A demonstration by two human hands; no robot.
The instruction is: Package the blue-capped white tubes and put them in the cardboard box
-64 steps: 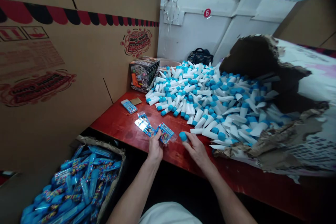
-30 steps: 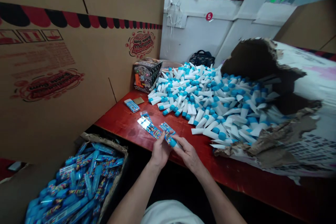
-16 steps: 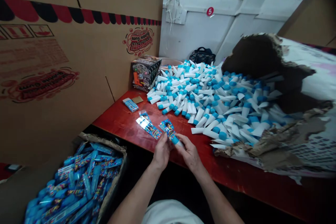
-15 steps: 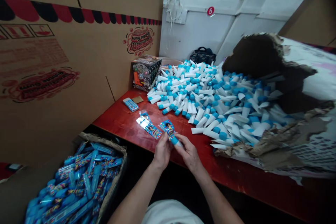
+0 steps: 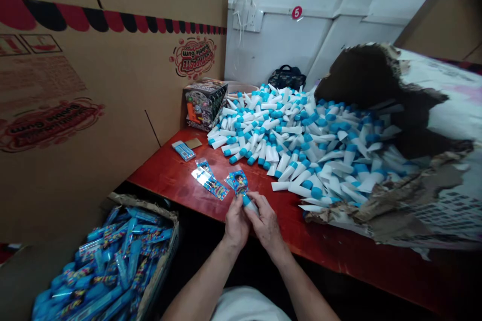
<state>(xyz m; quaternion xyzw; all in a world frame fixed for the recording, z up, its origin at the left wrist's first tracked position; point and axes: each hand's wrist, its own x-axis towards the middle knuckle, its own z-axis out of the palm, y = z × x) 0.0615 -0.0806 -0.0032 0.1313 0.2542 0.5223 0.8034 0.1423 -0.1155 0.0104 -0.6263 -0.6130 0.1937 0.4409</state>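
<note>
My hands are close together at the table's front edge. My left hand grips the lower end of a clear printed plastic sleeve, which stands up from my fingers. My right hand holds a white tube with a blue cap, its capped end pressed to the sleeve's mouth. How far the cap sits inside is hard to tell. Further left on the table lies another printed sleeve. A large heap of loose white tubes with blue caps spreads just beyond my right hand.
The red wooden table meets a printed cardboard partition on the left. A small blue packet and a toy display box stand at the back. A cardboard box of blue packed tubes sits below left. Torn paper edges the heap.
My right hand has brought the tube from beside the heap to the sleeve. My hands have closed together, with the blue cap now at the sleeve's mouth.
</note>
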